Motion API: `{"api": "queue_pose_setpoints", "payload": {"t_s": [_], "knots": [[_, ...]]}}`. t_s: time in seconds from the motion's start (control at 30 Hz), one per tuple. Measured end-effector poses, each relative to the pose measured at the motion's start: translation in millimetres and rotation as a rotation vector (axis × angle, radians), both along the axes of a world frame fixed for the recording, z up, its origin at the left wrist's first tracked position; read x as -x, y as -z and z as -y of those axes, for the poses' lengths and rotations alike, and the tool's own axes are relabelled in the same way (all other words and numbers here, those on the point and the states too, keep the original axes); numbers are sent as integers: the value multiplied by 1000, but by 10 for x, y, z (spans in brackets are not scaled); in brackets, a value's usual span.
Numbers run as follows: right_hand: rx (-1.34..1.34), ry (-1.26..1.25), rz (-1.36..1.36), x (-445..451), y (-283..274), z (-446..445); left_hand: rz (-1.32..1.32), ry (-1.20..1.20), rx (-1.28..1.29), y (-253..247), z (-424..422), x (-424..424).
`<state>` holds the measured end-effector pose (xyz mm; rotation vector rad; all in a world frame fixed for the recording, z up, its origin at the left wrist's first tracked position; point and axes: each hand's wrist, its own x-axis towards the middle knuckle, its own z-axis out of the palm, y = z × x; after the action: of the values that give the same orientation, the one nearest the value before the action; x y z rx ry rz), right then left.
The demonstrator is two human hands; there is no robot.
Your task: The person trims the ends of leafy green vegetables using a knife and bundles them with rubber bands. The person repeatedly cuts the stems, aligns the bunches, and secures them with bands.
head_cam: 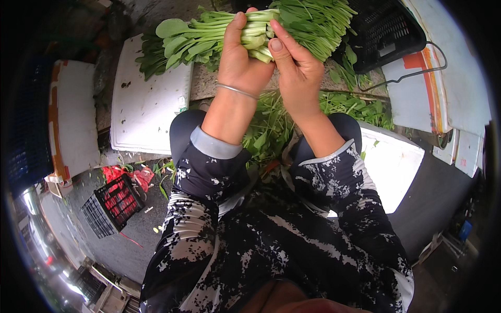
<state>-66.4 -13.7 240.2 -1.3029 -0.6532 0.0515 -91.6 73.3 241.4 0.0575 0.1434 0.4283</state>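
Observation:
My left hand (244, 64), with a thin bangle at the wrist, is wrapped around a bunch of leafy greens (207, 37). The leaves point left and the pale cut stem ends face right. At those ends are the thumb and forefinger of my right hand (299, 66), pressed against the stems; its other fingers are partly hidden. Just beyond my right hand lies a large pile of similar greens (317, 27), stems toward the right. More loose greens (270, 121) fill the space between my knees, below both hands.
A white foam lid (145, 105) lies to the left, and a white foam box (391, 168) stands by my right knee. A black plastic crate (385, 31) with a wire handle sits at upper right. On the floor at left is a small black basket (111, 207) near red netting (143, 178).

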Motion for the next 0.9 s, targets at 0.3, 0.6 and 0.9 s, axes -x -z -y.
{"api": "queue_pose_setpoints", "payload": {"t_s": [0.3,0.6,0.9], "knots": [[-31,-99,-296,-168,-26,190,74,-8,36,-39,-230,117],[120,-187,9,-23,-84,107,72,53,-30,-67,-118,103],[8,-289,-237,-59,-109,95,32,-47,-80,-81,-12,76]]}}
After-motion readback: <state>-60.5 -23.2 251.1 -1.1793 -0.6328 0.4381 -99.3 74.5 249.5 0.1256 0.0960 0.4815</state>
